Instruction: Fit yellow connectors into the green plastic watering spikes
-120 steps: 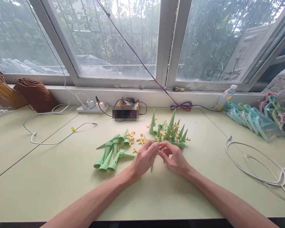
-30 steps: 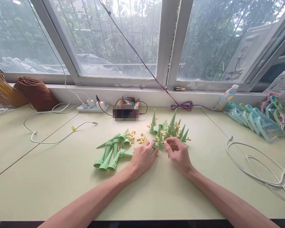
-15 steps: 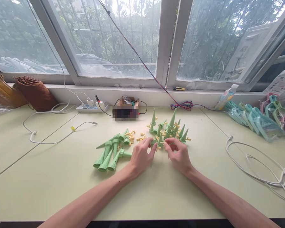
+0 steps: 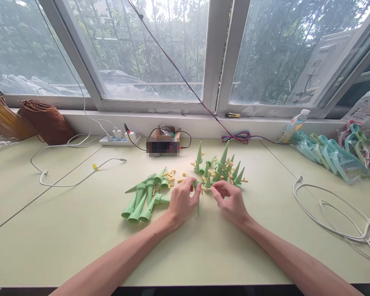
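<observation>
My left hand (image 4: 184, 199) is closed round a green plant watering spike (image 4: 198, 210); its pointed end hangs below the fingers and the rest is mostly covered. My right hand (image 4: 230, 199) pinches a small yellow valve (image 4: 206, 189) between thumb and fingertips. The valve lies level between both hands, its left end close to the held spike; whether it is inserted I cannot tell. Just beyond my hands stand several green spikes fitted with yellow valves (image 4: 223, 158). Left of my left hand lies a pile of green spikes (image 4: 142, 199), with loose yellow valves (image 4: 171, 179) beside it.
A white power strip (image 4: 119, 140) and a small cardboard box (image 4: 175, 133) are at the back. White cables (image 4: 329, 236) lie right and left. Bagged clip-like plastic pieces (image 4: 329, 152) and a bottle (image 4: 296, 123) sit at right; a brown pouch (image 4: 46, 121) is at left.
The spike in my left hand has turned so its tip shows further below the hand. The valve in my right hand has moved slightly left and down, now lying level.
</observation>
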Demonstrator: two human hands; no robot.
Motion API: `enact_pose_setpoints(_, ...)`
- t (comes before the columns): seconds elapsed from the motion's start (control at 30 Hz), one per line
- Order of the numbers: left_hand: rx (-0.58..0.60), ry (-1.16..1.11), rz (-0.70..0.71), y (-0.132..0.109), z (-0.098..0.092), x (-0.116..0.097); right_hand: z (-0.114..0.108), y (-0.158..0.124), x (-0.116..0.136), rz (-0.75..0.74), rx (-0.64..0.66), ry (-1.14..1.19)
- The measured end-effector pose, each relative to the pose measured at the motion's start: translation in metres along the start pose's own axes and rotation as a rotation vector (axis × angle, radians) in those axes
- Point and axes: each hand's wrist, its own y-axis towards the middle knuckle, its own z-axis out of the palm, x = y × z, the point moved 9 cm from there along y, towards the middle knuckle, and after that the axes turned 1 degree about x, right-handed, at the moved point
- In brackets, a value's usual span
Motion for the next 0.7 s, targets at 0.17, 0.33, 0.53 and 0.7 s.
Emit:
enact_pose_setpoints(0.17,-0.006,-0.011,0.021,-0.001,0.000,-0.002,0.005,0.000,-0.001,0.026,0.057,0.005)
enact_pose_setpoints(0.33,-0.019,-0.025,0.031,-0.002,-0.001,-0.003,0.008,0.001,-0.001,0.041,0.099,0.029)
enact_pose_setpoints(0.53,-0.033,-0.035,0.037,-0.003,-0.001,-0.003,0.010,0.000,-0.002,0.032,0.110,0.036)
enact_pose_setpoints(0.7,-0.040,-0.035,0.042,-0.003,-0.002,-0.004,0.013,0.000,-0.005,0.041,0.123,0.058)
